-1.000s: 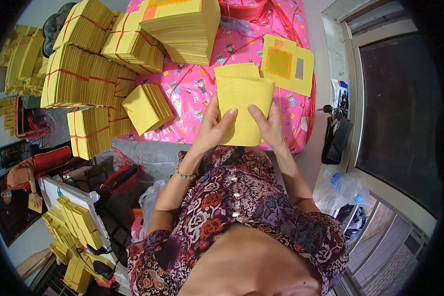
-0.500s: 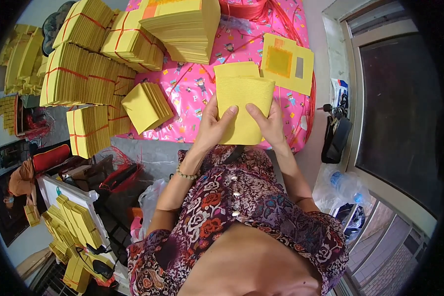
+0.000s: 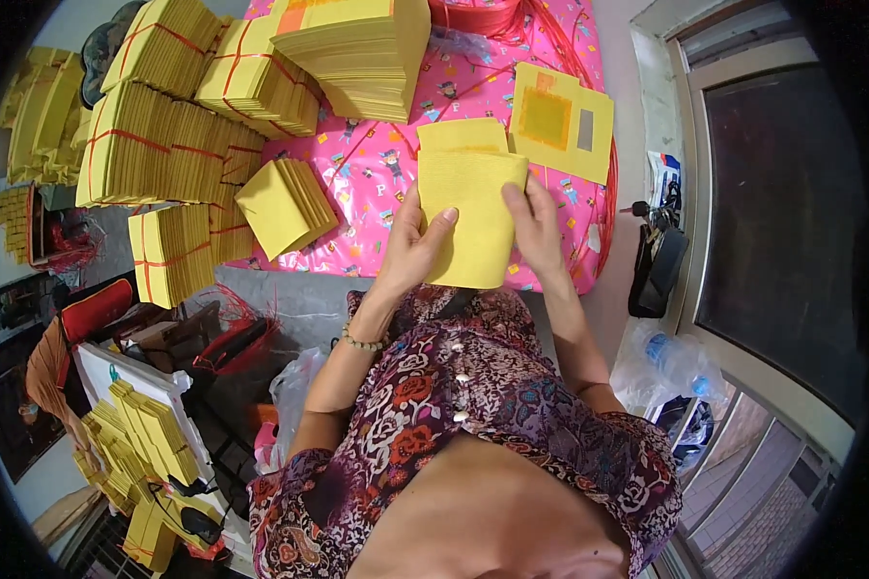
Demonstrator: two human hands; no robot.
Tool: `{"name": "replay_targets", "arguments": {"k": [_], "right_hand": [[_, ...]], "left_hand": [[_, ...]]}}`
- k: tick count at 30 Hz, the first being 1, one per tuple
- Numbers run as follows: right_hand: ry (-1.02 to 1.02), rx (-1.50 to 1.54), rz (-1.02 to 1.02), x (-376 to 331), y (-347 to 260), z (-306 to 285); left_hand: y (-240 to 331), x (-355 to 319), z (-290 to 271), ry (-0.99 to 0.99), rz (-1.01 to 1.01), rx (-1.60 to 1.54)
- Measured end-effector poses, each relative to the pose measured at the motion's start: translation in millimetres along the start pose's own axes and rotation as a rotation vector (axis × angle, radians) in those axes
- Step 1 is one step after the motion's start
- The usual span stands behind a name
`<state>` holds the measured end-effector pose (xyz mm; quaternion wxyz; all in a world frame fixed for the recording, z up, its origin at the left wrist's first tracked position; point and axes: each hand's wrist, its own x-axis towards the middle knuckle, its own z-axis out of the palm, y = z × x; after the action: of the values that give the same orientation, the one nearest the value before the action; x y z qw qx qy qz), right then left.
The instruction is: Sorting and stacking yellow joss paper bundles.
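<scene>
I hold a folded yellow paper bundle (image 3: 471, 227) over the near edge of the pink table. My left hand (image 3: 417, 243) grips its left side, thumb on the front and fingers behind. On the opposite edge, my right hand (image 3: 539, 230) is closed round the paper, its thumb near the upper right side. Another yellow sheet (image 3: 462, 136) shows just beyond the bundle's top edge. To the right of it lies a flat yellow sheet (image 3: 597, 130) with an orange-printed square and a grey rectangle.
The pink patterned tablecloth (image 3: 372, 246) carries tall yellow paper stacks (image 3: 150, 145), several tied with red string, and a small folded pile (image 3: 285, 207). Red strands (image 3: 488, 21) lie at the far side. A glass-paned door (image 3: 782, 212) stands right. At left, another person's brown sleeve (image 3: 53, 357) is near more yellow pieces.
My right thumb has slid up toward the bundle's right edge, and the bundle has shifted slightly left and nearer me. The other person at left has leaned toward the yellow pieces.
</scene>
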<state>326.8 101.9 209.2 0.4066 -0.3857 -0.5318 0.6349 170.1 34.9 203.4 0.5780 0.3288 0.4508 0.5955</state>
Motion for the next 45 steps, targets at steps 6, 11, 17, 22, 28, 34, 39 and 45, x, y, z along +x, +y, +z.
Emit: {"name": "replay_targets", "arguments": {"k": [6, 11, 17, 22, 28, 34, 39, 45], "right_hand": [[0.056, -0.058, 0.068, 12, 10, 0], [0.077, -0.021, 0.154, 25, 27, -1], [0.089, -0.103, 0.213, 34, 37, -2], [-0.075, -0.133, 0.432, 26, 21, -7], [-0.209, -0.113, 0.497, 12, 31, 0], [-0.326, -0.104, 0.57, 6, 31, 4], [-0.37, -0.117, 0.473, 0, 39, 9], [-0.457, -0.129, 0.567, -10, 33, 14]], "left_hand": [[-5, 6, -7, 0.034, -0.031, 0.033], [-10, 19, -18, 0.032, -0.11, 0.012], [-18, 25, -29, 0.024, -0.283, -0.022], [-20, 24, -38, 0.035, -0.247, -0.018], [-20, 21, -47, 0.039, -0.177, -0.035], [-15, 12, -55, 0.109, -0.109, 0.063], [-15, 7, -59, 0.121, -0.111, 0.135], [-19, 3, -63, 0.175, -0.037, 0.128]]}}
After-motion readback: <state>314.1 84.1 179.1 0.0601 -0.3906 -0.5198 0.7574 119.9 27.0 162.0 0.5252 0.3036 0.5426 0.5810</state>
